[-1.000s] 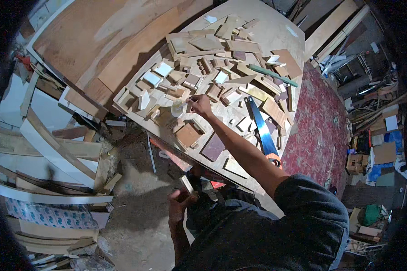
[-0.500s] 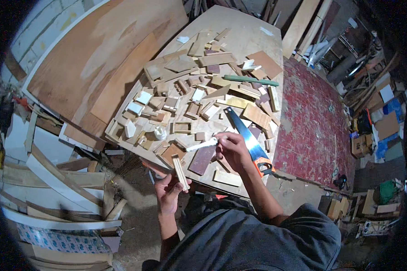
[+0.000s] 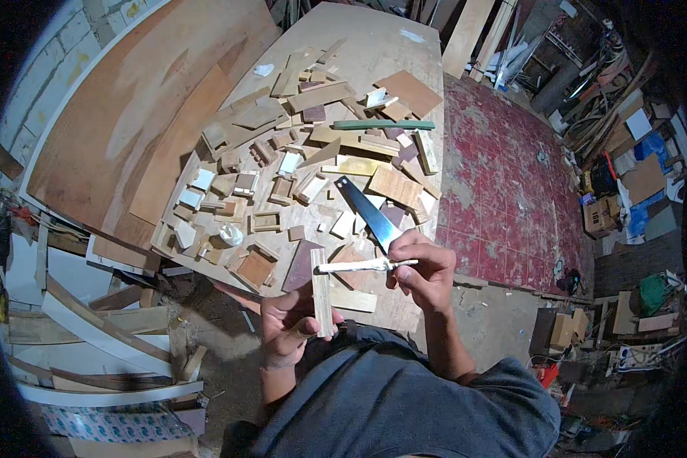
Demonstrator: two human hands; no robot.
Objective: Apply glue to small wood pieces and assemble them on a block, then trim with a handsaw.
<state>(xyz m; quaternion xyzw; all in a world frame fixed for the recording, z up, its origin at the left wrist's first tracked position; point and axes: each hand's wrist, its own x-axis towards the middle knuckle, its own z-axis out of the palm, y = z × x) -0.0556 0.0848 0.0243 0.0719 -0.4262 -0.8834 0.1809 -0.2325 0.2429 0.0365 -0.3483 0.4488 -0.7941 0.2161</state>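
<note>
- Left hand (image 3: 286, 324) grips a wood strip (image 3: 321, 303) upright, just off the near edge of the surface (image 3: 404, 57).
- Right hand (image 3: 422, 271) pinches a white-smeared stick (image 3: 359, 266), its tip over the strip.

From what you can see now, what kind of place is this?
Most likely a woodworking shop. A worktable is covered with small wood offcuts, a handsaw lies on it, and boards lean nearby.
</note>
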